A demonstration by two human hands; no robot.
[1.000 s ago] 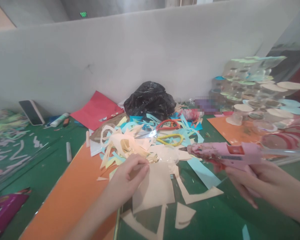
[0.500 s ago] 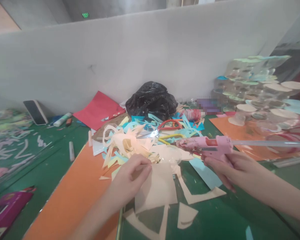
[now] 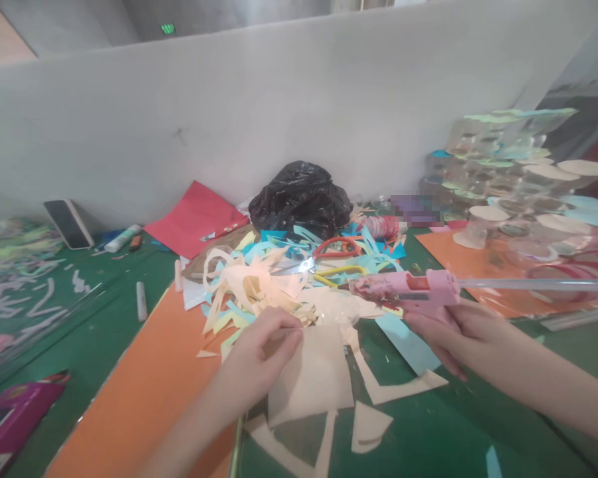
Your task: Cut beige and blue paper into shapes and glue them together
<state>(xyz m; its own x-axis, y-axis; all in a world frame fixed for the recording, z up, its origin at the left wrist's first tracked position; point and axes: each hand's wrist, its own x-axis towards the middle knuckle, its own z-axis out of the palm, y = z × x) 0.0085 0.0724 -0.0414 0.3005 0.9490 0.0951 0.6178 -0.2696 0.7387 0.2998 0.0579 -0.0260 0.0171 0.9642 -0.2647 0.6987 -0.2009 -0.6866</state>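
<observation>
My right hand [image 3: 453,332] grips a pink hot glue gun [image 3: 408,289] with a clear glue stick trailing to the right. Its nozzle points left toward a small clear plastic cup [image 3: 336,309] lying among the scraps. My left hand [image 3: 264,352] is closed in a pinch on the top edge of a cream paper sheet [image 3: 311,375] that lies on the green mat, right beside that clear cup. A heap of cream, blue and yellow paper offcuts [image 3: 259,279] sits just behind both hands.
Orange paper [image 3: 144,392] lies at the left, red paper [image 3: 194,219] and a black plastic bag [image 3: 301,199] at the back wall. Red and yellow scissors [image 3: 336,255] rest on the scraps. Stacked clear cups with paper lids [image 3: 518,192] fill the right. A phone [image 3: 67,222] leans on the wall.
My right hand has carried the glue gun leftward, bringing its nozzle close to the clear cup. The left hand has stayed pinched on the cream paper.
</observation>
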